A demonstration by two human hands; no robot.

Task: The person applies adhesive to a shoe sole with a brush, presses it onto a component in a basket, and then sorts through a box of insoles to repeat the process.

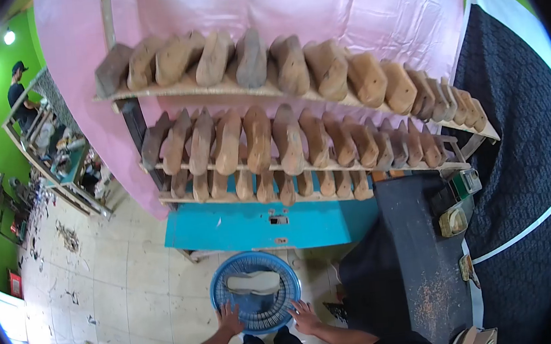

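A round blue plastic basket (216, 269) stands low in front of me, at the bottom middle of the view. Inside it lies a pale, sole-shaped piece (254, 282), its long side running left to right. At the basket's near left rim is my left hand (230, 320), fingers spread and holding nothing. My right hand (304, 316) is at the near right rim, also with its fingers apart and nothing in it. Whether the fingertips touch the rim is too small to tell.
Wooden shoe lasts (258, 141) fill a rack beyond the basket, above a blue panel (241, 230). A dark-covered table (420, 251) bearing small containers (453, 222) is at right. Far left, a person (18, 96) stands by a cluttered bench. Scraps lie on the tiled floor (111, 278).
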